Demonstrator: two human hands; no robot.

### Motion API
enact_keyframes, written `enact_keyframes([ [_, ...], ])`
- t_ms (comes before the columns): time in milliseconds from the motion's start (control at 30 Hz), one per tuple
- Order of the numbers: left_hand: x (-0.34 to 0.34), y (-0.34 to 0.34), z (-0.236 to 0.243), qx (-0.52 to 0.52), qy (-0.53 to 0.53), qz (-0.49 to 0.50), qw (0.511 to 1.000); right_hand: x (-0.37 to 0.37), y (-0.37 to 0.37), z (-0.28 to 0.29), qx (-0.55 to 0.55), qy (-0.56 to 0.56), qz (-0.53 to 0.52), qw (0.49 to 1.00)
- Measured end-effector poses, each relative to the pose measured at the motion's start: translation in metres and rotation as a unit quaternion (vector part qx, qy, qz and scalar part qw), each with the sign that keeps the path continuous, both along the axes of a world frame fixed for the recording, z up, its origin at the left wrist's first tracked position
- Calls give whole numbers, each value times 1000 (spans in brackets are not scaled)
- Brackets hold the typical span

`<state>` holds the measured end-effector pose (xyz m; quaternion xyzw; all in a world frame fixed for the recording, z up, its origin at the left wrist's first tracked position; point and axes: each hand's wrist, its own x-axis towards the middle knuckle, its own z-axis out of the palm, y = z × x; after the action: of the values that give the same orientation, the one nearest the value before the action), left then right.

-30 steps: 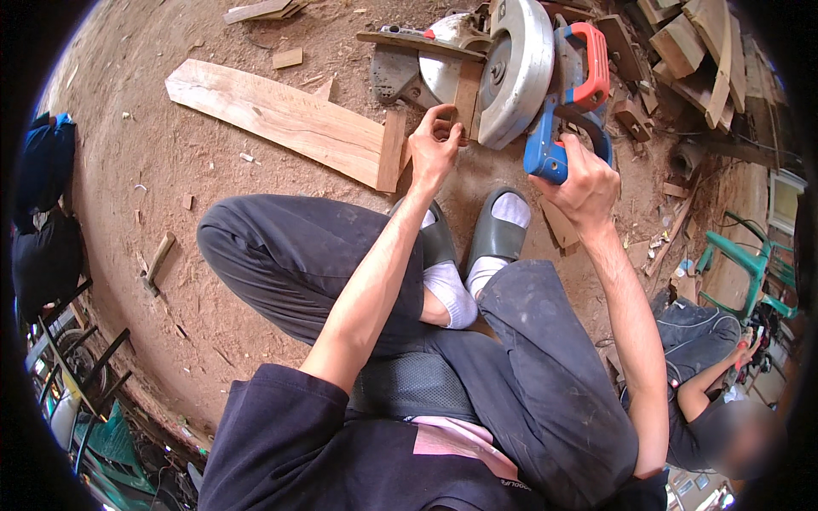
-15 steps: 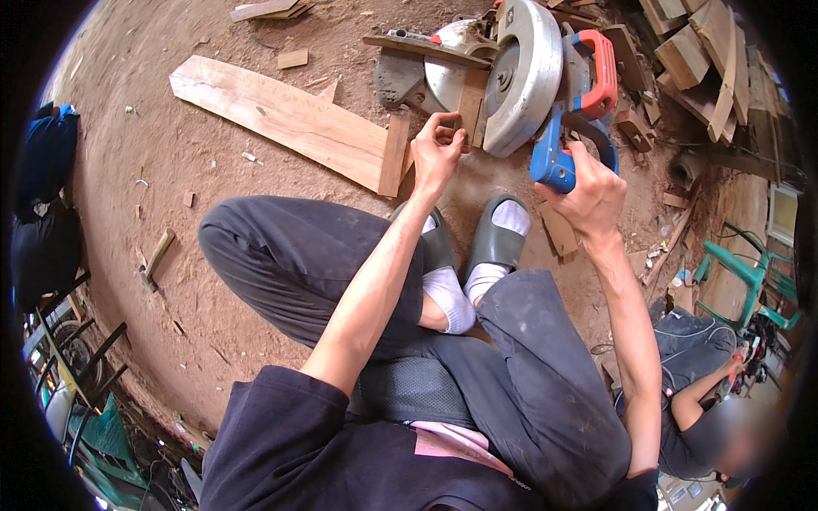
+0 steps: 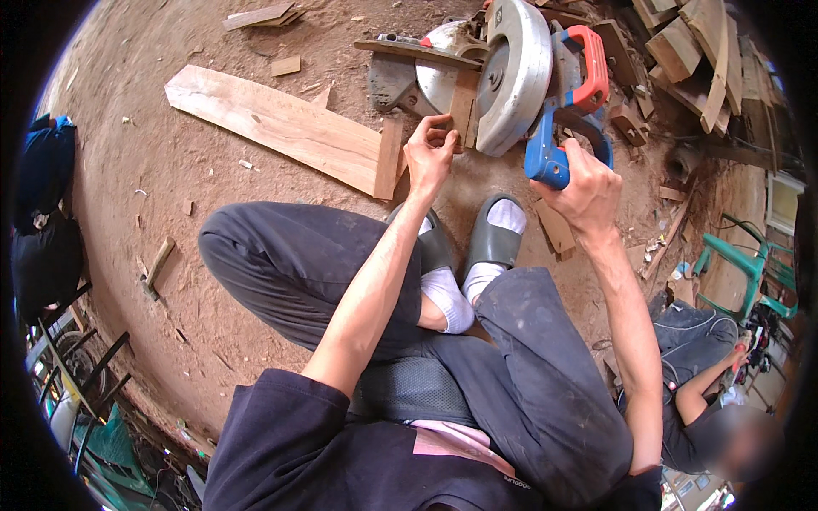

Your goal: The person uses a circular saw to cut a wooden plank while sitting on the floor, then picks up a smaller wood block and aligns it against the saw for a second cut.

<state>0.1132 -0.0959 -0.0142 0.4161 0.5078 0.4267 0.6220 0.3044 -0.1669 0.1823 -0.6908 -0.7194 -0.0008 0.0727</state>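
My right hand (image 3: 584, 192) is closed round the blue handle (image 3: 550, 162) of a circular chop saw (image 3: 511, 77) with a silver blade guard and an orange-red carrying grip. Close to the saw's near side, my left hand (image 3: 429, 157) has its thumb and fingers pinched on the near end of a short wooden piece (image 3: 463, 102). That piece lies beside the blade guard, against the saw's metal fence (image 3: 417, 53). Left of this hand, a small wooden block (image 3: 388, 157) touches the end of a long pale board (image 3: 273, 123) on the dirt floor.
A stack of wood offcuts (image 3: 682, 51) is at the far right. A hammer (image 3: 157, 268) lies on the ground at left. Another person (image 3: 694, 409) sits at lower right near a green plastic chair (image 3: 737, 264). My sandalled feet (image 3: 494, 234) are just below the saw.
The whole view has shifted slightly. Both hands keep the same hold, and the saw and wooden pieces stay in the same arrangement.
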Motion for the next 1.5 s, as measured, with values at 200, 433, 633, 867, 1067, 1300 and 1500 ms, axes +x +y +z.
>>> enact_keyframes([
  [200,2,-1,3,4,-8,3,1000,2,-5,-9,13,-5,4,1000],
  [433,2,0,3,-6,-32,8,999,2,-6,-14,18,-15,7,1000],
  [633,1,-1,0,6,-25,6,1000,2,-7,-20,20,-16,7,1000],
  [867,3,0,0,-8,-39,4,999,5,-7,-26,69,-23,34,997],
  [1067,1,0,-2,-8,-42,3,999,2,-8,-26,40,-19,13,999],
  [1300,2,-1,-2,0,-38,-1,999,2,-9,-27,41,-24,9,999],
  [1500,4,-1,-5,15,-57,20,998,2,-9,-26,43,-26,12,999],
])
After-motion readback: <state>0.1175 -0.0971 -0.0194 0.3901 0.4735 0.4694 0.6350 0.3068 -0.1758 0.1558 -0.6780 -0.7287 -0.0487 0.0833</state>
